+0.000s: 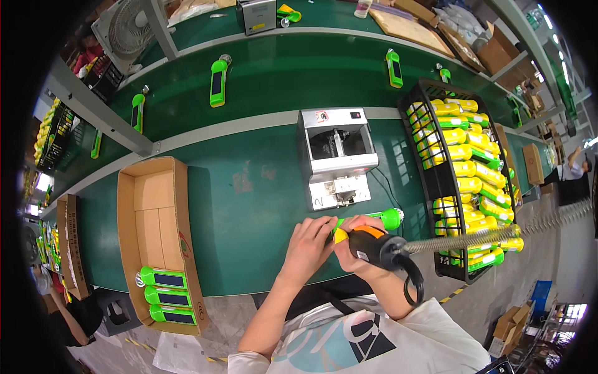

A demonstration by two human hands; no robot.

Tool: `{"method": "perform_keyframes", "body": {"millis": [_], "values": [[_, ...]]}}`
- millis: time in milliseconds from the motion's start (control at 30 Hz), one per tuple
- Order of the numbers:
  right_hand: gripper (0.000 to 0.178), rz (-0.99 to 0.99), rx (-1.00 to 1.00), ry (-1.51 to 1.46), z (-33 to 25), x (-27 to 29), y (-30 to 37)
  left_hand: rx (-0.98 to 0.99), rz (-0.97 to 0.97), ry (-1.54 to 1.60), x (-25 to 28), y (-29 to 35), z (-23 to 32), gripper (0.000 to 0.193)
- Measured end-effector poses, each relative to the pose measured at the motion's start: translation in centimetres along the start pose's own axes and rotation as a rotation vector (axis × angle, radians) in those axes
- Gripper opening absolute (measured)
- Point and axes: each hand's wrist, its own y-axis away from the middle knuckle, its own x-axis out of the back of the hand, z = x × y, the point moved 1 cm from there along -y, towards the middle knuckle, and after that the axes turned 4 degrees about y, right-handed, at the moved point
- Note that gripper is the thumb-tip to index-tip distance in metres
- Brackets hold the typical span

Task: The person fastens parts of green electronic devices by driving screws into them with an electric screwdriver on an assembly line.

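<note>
My right hand [356, 248] grips a black-and-orange electric screwdriver [374, 247], hung from a coil spring [498, 233]. Close beside it, my left hand [309, 246] is closed with bent fingers round the near end of a green-and-yellow flashlight [338, 235]. A green flashlight head [391, 218] shows just past my right hand; the hands cover the stretch between, so I cannot tell whether it is the same piece. The screwdriver's tip is hidden too. Beyond the hands stands a silver bench machine [339, 156] with an open window in its top.
On the left, a cardboard box [149, 206] holds three green flashlights [168, 296] with dark panels. A black crate [430, 181] full of yellow-and-green flashlights [473, 168] stands at right. Several more flashlights [218, 84] lie on the green belt behind a metal rail. Other people are at both sides.
</note>
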Motion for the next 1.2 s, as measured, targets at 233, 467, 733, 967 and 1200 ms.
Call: {"method": "perform_keyframes", "body": {"millis": [233,467,733,967,1200], "values": [[0.042,0.069,0.008,-0.217,-2.3,2.8,0.2,-0.047,-0.013,-0.087,-1.0,0.3,0.7,0.056],[0.044,0.349,0.180,-0.489,-5.2,9.6,-3.5,-0.147,0.055,0.029,-0.7,0.6,1.3,0.048],[0.043,0.373,0.237,-0.471,-3.8,15.6,-1.5,-0.454,0.249,-0.053,5.2,-7.3,7.1,0.054],[0.044,0.388,0.134,-0.444,-1.5,15.4,-0.8,-0.366,0.428,-0.092,11.6,-24.9,2.3,0.044],[0.052,0.342,0.030,-0.322,-1.1,14.0,-1.8,-0.320,0.507,-0.354,8.9,-36.2,-13.2,0.037]]}}
